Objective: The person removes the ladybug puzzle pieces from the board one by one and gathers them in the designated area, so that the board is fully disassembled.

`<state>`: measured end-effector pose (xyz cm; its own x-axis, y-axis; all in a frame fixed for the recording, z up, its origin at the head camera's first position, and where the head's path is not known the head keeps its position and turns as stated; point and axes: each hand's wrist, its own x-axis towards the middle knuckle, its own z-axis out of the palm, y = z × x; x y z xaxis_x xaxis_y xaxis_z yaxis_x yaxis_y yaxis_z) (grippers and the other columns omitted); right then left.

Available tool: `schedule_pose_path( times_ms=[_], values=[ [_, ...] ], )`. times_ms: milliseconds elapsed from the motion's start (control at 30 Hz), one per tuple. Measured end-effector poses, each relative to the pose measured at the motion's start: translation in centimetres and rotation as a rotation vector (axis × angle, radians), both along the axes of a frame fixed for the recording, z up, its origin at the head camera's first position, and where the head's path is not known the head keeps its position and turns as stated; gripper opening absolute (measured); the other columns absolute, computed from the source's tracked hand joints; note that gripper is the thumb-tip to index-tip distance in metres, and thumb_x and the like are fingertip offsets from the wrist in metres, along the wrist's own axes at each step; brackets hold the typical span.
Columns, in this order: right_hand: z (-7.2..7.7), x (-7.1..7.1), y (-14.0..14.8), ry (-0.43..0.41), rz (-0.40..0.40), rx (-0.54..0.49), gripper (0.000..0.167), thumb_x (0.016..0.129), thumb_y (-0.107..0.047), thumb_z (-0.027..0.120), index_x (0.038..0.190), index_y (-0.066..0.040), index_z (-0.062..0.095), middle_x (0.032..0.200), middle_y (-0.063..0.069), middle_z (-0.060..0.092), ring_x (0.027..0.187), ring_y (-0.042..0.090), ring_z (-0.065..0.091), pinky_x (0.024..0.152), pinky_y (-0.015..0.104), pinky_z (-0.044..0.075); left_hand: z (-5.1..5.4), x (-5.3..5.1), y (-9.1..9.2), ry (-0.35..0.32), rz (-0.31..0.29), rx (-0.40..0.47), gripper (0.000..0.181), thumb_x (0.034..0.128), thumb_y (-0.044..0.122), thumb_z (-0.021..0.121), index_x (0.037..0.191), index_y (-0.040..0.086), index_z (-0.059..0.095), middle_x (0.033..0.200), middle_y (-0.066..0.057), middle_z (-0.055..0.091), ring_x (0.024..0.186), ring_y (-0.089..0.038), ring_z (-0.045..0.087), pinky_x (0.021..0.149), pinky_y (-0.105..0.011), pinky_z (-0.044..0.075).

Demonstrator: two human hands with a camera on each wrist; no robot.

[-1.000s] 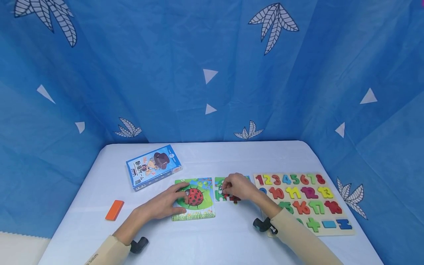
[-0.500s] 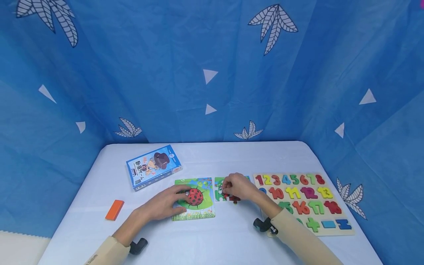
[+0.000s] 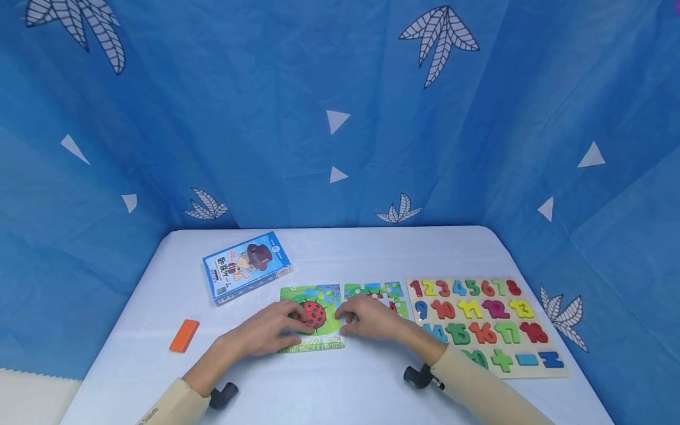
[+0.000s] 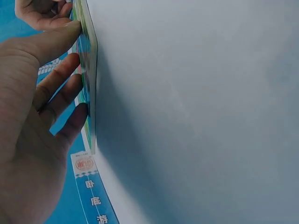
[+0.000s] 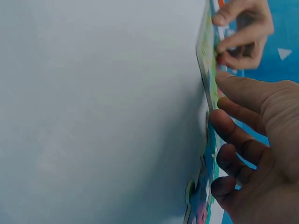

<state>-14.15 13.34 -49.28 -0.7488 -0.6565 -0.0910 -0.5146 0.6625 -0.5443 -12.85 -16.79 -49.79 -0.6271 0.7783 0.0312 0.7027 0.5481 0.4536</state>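
Observation:
A square ladybug picture board (image 3: 330, 300) lies flat at the middle of the table. My left hand (image 3: 264, 333) rests on its left side, and in the left wrist view the thumb and spread fingertips touch the board's face. From the other side, my right hand (image 3: 374, 319) reaches to the board's right edge. In the right wrist view its thumb meets the board and the other fingers are loosely bent with nothing seen between them. Jigsaw pieces (image 3: 394, 289) with green, blue and red print lie beyond and partly under the right hand, which hides some of them.
To the right, a wooden number board (image 3: 504, 342) holds several coloured numerals. A blue game box (image 3: 247, 268) lies at the back left. An orange block (image 3: 184, 336) sits near the left side. Blue printed cloth (image 3: 340, 147) hangs around the white table.
My right hand has left the jigsaw pieces and moved left and toward me, to the ladybug board's right edge. The left hand has shifted slightly right over the board.

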Motion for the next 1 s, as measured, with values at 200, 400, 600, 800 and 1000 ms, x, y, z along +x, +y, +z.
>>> schedule_pose_path(
  times_ms=[200,400,600,800,1000],
  values=[
    [0.1,0.7,-1.0,0.052,0.025,0.087,0.044,0.086,-0.041,0.080,0.124,-0.022,0.071,0.079,-0.013,0.056,0.079,0.004,0.047,0.069,0.021,0.041,-0.1,-0.1,0.1,-0.022,-0.026,0.015,0.033,0.0942,0.030,0.072,0.126,0.038,0.070,0.124,0.014,0.058,0.113,-0.006,0.051,0.098,-0.035,0.048],
    [0.3,0.8,-1.3,0.053,0.020,0.130,0.053,0.085,-0.043,0.080,0.132,-0.024,0.067,0.078,-0.014,0.053,0.076,0.005,0.046,0.064,0.022,0.039,-0.1,0.0,0.2,-0.053,-0.026,0.002,0.034,0.0946,0.030,0.072,0.127,0.039,0.069,0.124,0.014,0.058,0.111,-0.005,0.048,0.096,-0.034,0.048],
    [0.2,0.9,-1.5,0.052,0.010,0.138,0.052,0.084,-0.041,0.081,0.131,-0.024,0.067,0.079,-0.014,0.053,0.078,0.005,0.047,0.066,0.022,0.040,-0.2,-0.1,0.3,-0.065,-0.020,-0.011,0.034,0.0943,0.030,0.072,0.127,0.040,0.069,0.124,0.015,0.057,0.110,-0.004,0.047,0.096,-0.034,0.046],
    [0.3,0.9,-1.7,0.052,0.008,0.135,0.051,0.084,-0.040,0.082,0.129,-0.023,0.068,0.080,-0.014,0.053,0.078,0.005,0.047,0.066,0.022,0.040,-0.2,-0.2,0.3,-0.060,-0.021,-0.010,0.035,0.0935,0.030,0.072,0.126,0.041,0.069,0.124,0.014,0.057,0.108,-0.004,0.047,0.095,-0.033,0.046],
    [0.2,0.8,-1.7,0.045,-0.002,0.101,0.048,0.083,-0.039,0.082,0.126,-0.024,0.066,0.084,-0.014,0.055,0.081,0.005,0.048,0.070,0.022,0.042,-0.2,-0.3,0.4,-0.062,-0.027,0.005,0.034,0.0922,0.029,0.074,0.124,0.040,0.071,0.120,0.014,0.057,0.102,-0.003,0.045,0.089,-0.030,0.045]
  ],
)
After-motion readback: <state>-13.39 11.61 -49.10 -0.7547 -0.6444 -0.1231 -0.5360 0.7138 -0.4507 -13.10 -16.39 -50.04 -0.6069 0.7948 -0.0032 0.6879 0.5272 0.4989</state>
